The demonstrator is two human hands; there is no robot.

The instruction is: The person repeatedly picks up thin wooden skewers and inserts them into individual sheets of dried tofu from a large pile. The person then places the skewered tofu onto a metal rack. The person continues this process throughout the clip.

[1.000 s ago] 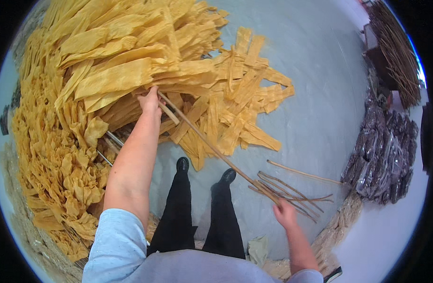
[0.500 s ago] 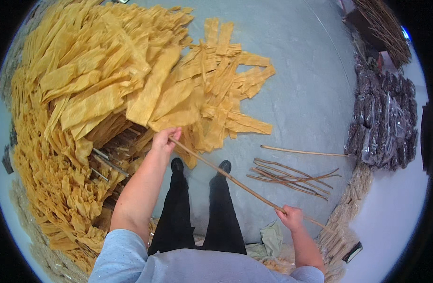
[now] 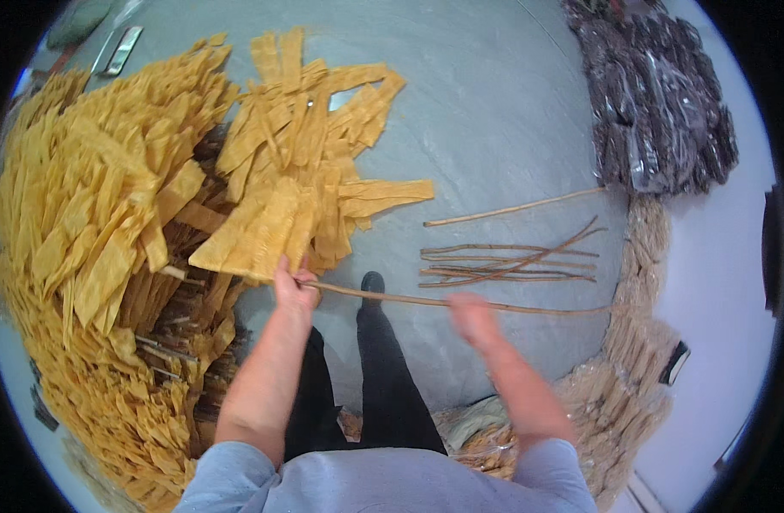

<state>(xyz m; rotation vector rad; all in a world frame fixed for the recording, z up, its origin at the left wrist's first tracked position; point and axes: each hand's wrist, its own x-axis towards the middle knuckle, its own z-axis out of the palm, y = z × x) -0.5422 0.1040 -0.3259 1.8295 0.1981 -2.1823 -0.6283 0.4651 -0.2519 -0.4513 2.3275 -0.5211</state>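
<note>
A long thin wooden stick [image 3: 383, 297] lies crosswise in front of me. My left hand [image 3: 296, 289] is closed around its left end. Just beyond those fingers is a broad, wrinkled yellow sheet [image 3: 259, 229], much like dried tofu skin; the fingertips touch its near edge. Whether the sheet is pinched along with the stick I cannot make out. My right hand [image 3: 475, 321] is at the middle of the stick, its fingers smeared by motion. Under and beyond the broad sheet, more yellow strips [image 3: 306, 128] lie overlapping on the grey floor.
A tall heap of yellow sheets [image 3: 76, 222] fills the left side. Several loose sticks [image 3: 533, 261] lie crossed on the floor, with a single stick [image 3: 511, 209] beyond them. Dark plastic-wrapped bundles [image 3: 657, 103] stand far right; pale wrapped bundles [image 3: 605, 402] line the near right.
My right hand has slid leftward from near the stick's far right part to its middle. The stick now lies nearly level. The whole view has shifted, with the heap further left.
</note>
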